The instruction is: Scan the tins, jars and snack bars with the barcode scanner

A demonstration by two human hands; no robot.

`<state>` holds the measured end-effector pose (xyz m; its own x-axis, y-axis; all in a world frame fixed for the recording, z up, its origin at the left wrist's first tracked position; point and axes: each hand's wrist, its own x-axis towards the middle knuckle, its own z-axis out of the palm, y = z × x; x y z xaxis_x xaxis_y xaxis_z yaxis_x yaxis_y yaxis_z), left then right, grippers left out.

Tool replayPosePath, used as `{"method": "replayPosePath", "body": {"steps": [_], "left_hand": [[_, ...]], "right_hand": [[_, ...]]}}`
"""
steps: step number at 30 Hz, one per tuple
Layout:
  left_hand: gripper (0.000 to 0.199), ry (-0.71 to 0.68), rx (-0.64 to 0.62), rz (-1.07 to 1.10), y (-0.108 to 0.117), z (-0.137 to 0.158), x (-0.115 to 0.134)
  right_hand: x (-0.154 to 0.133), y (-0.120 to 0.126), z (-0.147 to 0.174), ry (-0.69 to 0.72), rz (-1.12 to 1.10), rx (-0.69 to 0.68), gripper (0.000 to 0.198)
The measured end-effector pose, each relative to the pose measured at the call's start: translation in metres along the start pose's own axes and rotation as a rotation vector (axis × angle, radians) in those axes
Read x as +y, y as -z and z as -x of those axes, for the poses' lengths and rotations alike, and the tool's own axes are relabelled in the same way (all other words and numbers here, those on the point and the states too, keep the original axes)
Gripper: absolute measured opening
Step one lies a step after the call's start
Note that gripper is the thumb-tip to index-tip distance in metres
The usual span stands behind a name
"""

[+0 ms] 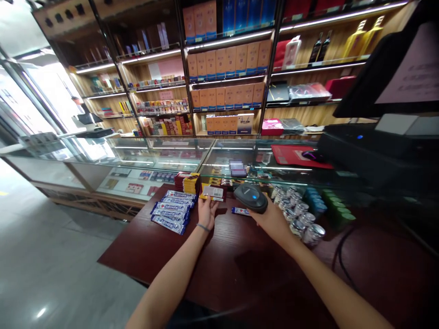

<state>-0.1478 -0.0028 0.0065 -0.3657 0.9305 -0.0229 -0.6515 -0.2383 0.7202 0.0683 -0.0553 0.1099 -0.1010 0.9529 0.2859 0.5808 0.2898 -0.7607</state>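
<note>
My left hand [206, 214] grips a small flat red-and-yellow packet [212, 192], its barcode side turned up, just above the dark wooden table [219, 256]. In my right hand [272, 221] is a black barcode scanner [251, 197] with a blue light on top, its head toward the packet and apart from it. Left of the packet stands a stack of red-and-yellow packets [187, 182]. Several blue-and-white wrapped bars [172, 211] lie in an overlapping row nearby. One more blue-and-white bar [240, 211] lies partly hidden under the scanner.
Several silver-lidded jars [297, 208], blue cans [313, 201] and green cans [339, 205] stand at right, near a black cable [339, 256]. A glass display counter [164, 157] borders the table's far side. A monitor [394, 68] overhangs the right; stocked shelves [228, 80] line the back wall.
</note>
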Motion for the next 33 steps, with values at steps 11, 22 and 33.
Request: {"method": "replayPosePath", "body": {"steps": [11, 22, 33], "left_hand": [[0.025, 0.088, 0.063, 0.07, 0.005, -0.008, -0.004], [0.026, 0.082, 0.065, 0.065, 0.004, -0.008, -0.005], [0.032, 0.017, 0.018, -0.062, 0.007, -0.011, -0.007]], "right_hand": [[0.014, -0.024, 0.002, -0.039, 0.277, -0.207, 0.052], [0.015, -0.024, 0.001, -0.026, 0.34, -0.223, 0.045], [0.012, 0.014, -0.013, -0.006, 0.209, -0.098, 0.05]]}}
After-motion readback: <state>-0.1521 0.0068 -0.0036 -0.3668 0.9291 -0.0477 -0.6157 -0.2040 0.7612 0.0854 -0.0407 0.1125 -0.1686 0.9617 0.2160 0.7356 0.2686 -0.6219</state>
